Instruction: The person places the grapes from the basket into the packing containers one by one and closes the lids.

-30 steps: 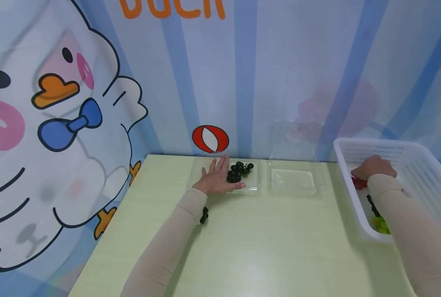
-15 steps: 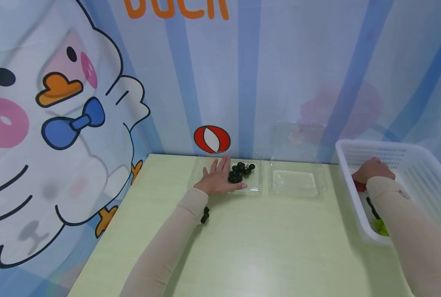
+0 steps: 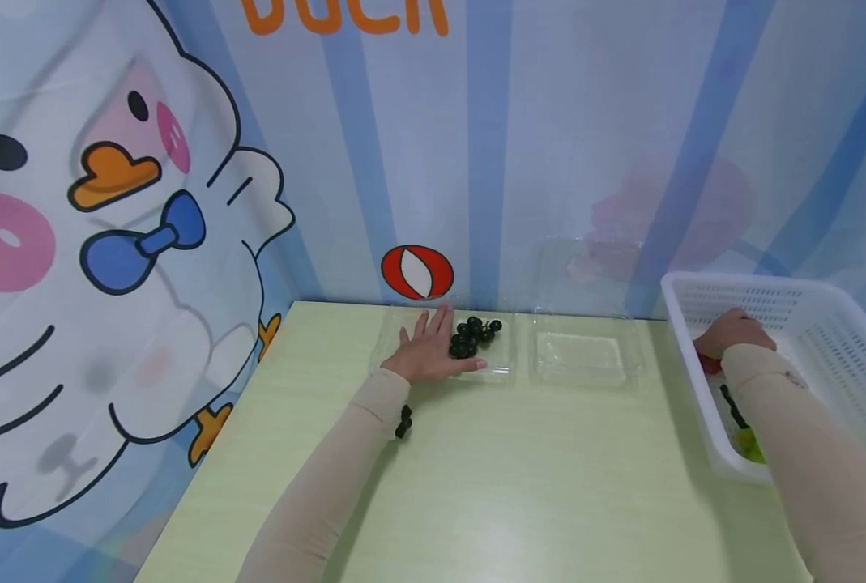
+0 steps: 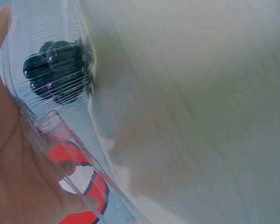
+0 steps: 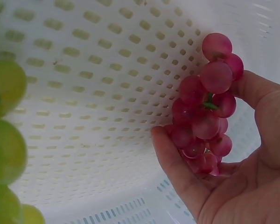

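Observation:
In the head view my left hand [image 3: 425,356] lies with spread fingers across the left part of a clear plastic box [image 3: 501,372]. A bunch of black grapes [image 3: 465,338] sits inside that box, beside my palm. Through the box wall the left wrist view shows the same black grapes [image 4: 56,70], with the thumb and fingers along the plastic. My right hand [image 3: 735,334] is down in the white basket [image 3: 761,285]. Thumb and fingers there hold a bunch of red grapes [image 5: 205,112], seen plainly in the right wrist view; in the head view the hand covers most of it.
A second clear plastic box [image 3: 578,356] stands right of the first, its lid raised against the printed backdrop [image 3: 564,121]. Green grapes [image 3: 749,445] lie in the basket near its front left corner, partly behind the right sleeve. The basket's side walls rise around the right hand.
The right hand has shifted very slightly within the basket, around the red grapes, and now covers more of them in the head view. The left hand stays on the box.

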Tool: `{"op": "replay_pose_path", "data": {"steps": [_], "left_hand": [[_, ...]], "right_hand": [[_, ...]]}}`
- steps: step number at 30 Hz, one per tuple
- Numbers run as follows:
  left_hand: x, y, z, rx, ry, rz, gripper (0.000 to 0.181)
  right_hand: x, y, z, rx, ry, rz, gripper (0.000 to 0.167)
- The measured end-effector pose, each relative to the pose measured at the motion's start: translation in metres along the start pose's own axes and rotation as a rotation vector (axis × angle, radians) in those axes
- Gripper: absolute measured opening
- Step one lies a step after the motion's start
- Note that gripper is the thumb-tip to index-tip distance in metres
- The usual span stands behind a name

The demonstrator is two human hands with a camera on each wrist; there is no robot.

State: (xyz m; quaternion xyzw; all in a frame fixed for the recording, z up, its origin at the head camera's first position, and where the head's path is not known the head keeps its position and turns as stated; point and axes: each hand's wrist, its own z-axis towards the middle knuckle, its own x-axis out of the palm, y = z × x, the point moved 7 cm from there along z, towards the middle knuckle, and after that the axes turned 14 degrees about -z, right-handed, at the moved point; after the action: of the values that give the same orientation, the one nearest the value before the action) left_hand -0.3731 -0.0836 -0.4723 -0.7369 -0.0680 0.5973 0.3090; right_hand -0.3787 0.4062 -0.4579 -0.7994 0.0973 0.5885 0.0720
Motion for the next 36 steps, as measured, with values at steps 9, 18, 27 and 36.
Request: {"op": "replay_pose_path", "data": {"steps": [9,18,27,36], "left_hand": [[0.0014,-0.002,-0.0024,0.008,-0.001,-0.007,0.122],[0.001,-0.0067,-0.0047,0.016,0.0,-0.016,0.122],[0.002,-0.0071,-0.0042,0.019,-0.002,-0.022,0.122],[0.0037,-0.0074,-0.0012,0.021,0.004,-0.015,0.122]], "right_hand": [[0.0031,-0.0006,-0.004,-0.01,0.013,0.019,0.099],[0.0049,-0.0014,-0.0076,-0.048,0.026,0.044,0.103],[0.0049,-0.003,-0.0081,-0.023,0.02,0.039,0.101],[0.0076,-0.0096,0.0005,0.025,0.022,0.043,0.108]]}}
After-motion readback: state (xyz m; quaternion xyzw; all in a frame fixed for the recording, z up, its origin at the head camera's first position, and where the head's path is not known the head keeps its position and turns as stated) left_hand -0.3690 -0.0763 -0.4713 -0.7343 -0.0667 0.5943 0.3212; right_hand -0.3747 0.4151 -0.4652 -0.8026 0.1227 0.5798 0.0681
